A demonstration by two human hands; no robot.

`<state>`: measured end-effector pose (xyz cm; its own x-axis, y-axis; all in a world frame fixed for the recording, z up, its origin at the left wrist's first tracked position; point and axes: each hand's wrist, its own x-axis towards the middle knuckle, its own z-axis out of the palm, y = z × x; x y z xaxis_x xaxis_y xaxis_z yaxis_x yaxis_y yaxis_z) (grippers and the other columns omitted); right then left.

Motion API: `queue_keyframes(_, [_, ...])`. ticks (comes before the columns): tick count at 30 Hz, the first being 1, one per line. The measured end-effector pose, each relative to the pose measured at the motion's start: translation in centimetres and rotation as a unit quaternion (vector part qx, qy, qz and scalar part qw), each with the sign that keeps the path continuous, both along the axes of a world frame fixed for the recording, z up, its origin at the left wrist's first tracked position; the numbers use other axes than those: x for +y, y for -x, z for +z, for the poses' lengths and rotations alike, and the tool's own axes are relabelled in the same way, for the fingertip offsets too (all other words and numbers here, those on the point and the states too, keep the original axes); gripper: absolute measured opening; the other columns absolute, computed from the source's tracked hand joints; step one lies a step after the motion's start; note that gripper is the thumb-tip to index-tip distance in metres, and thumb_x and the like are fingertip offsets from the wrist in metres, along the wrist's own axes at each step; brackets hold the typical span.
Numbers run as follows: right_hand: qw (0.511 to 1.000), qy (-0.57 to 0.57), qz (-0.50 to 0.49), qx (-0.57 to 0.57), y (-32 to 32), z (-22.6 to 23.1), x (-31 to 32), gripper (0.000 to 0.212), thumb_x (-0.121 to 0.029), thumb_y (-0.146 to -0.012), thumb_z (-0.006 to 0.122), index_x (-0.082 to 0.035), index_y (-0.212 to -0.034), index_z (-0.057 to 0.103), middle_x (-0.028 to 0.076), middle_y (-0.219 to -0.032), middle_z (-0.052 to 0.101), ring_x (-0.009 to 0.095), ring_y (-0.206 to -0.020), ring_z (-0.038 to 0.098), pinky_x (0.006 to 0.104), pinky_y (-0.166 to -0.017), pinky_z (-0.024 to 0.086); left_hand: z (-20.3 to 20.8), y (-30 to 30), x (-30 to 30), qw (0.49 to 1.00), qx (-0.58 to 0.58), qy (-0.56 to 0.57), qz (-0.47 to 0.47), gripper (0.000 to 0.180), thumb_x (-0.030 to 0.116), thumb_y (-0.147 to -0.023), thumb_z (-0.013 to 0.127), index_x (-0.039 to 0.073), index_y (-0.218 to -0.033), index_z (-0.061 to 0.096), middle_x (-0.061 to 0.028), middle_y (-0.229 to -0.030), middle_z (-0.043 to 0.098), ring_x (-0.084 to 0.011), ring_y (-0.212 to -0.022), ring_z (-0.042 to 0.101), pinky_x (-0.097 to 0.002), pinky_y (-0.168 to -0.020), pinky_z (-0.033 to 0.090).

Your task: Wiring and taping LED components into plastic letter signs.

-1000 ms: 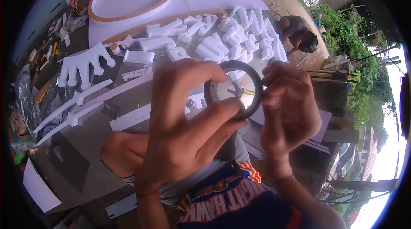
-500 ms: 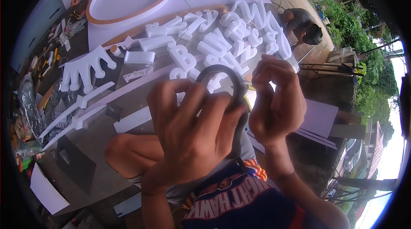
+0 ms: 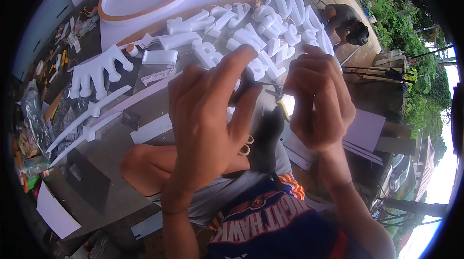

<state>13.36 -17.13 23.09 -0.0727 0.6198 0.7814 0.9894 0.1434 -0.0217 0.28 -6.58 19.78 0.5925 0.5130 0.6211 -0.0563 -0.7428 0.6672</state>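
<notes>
In front of my chest, my left hand (image 3: 208,109) holds a roll of black tape (image 3: 245,86) between thumb and fingers, which partly cover it. From the roll a thin dark strip (image 3: 267,83) runs across to my right hand (image 3: 321,97). The right fingers are curled in a pinch at the strip's far end, and the tip itself is hidden. Just beyond and below the strip show pliers with yellow handles (image 3: 284,110). A blurred black shape (image 3: 267,138) hangs below the left hand, too smeared to name. Near it are tan rings (image 3: 246,147).
White raised letters (image 3: 208,56) crowd the table ahead. A white crown shape (image 3: 99,73) and long white strips (image 3: 108,123) lie left. An oval white frame with a brown rim (image 3: 104,21) sits at the back. Another person (image 3: 345,24) bends down at the right rear.
My left hand has turned, so the black roll shows edge-on instead of as a ring. A strip now spans between my hands. The other person's arm at the top left has gone from view.
</notes>
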Motion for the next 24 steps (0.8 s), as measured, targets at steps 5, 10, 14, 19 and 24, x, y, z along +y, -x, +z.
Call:
queue_keyframes(5, [0.998,0.06,-0.002,-0.007,-0.4,0.1,-0.4,0.03,0.01,-0.071,0.068,0.007,-0.099,0.057,0.015,-0.088,0.064,0.028,-0.084,0.064,0.0412,-0.083,0.053,-2.3,-1.5,0.5,0.992,-0.071,0.092,-0.049,0.017,0.0,-0.077,0.07,0.004,-0.093,0.068,-0.0063,-0.073,0.062,-0.0203,-0.064,0.054,-0.0337,-0.063,0.042])
queue_keyframes(10, [0.987,-0.08,0.023,0.14,0.1,-1.6,-0.5,0.066,0.005,-0.072,0.075,0.009,-0.125,0.037,0.025,-0.112,0.056,0.032,-0.104,0.059,0.0403,-0.092,0.049,-2.2,-0.7,1.0,0.965,-0.048,0.237,-0.106,0.016,-0.004,-0.082,0.066,-0.004,-0.098,0.069,-0.0061,-0.087,0.069,-0.009,-0.071,0.059,-0.0225,-0.069,0.046])
queue_keyframes(14, [0.976,0.048,-0.104,0.187,1.3,-4.0,-4.4,0.037,-0.003,-0.073,0.077,0.003,-0.103,0.057,0.015,-0.102,0.06,0.023,-0.091,0.061,0.0338,-0.074,0.05,-2.8,-1.4,1.7,0.91,-0.118,0.37,-0.146,0.015,-0.004,-0.085,0.062,-0.004,-0.098,0.068,-0.0049,-0.084,0.07,-0.0077,-0.076,0.062,-0.0217,-0.066,0.048])
queue_keyframes(19, [0.903,0.027,-0.044,0.426,3.1,-8.1,-2.0,0.074,-0.017,-0.065,0.085,0.003,-0.126,0.049,0.021,-0.123,0.052,0.033,-0.108,0.057,0.0387,-0.084,0.05,-2.1,-1.1,2.0,0.846,-0.112,0.486,-0.191,0.018,0.004,-0.088,0.064,-0.006,-0.102,0.068,-0.0079,-0.089,0.069,-0.0103,-0.083,0.063,-0.023,-0.075,0.049])
queue_keyframes(24, [0.93,-0.012,-0.052,0.363,3.4,-6.3,0.1,0.077,-0.023,-0.064,0.085,0.004,-0.127,0.049,0.02,-0.121,0.054,0.029,-0.105,0.06,0.0358,-0.083,0.051,-1.9,-0.6,1.2,0.855,-0.092,0.466,-0.211,0.017,0.002,-0.087,0.063,-0.004,-0.102,0.069,-0.0072,-0.09,0.069,-0.0102,-0.083,0.063,-0.0228,-0.073,0.049])
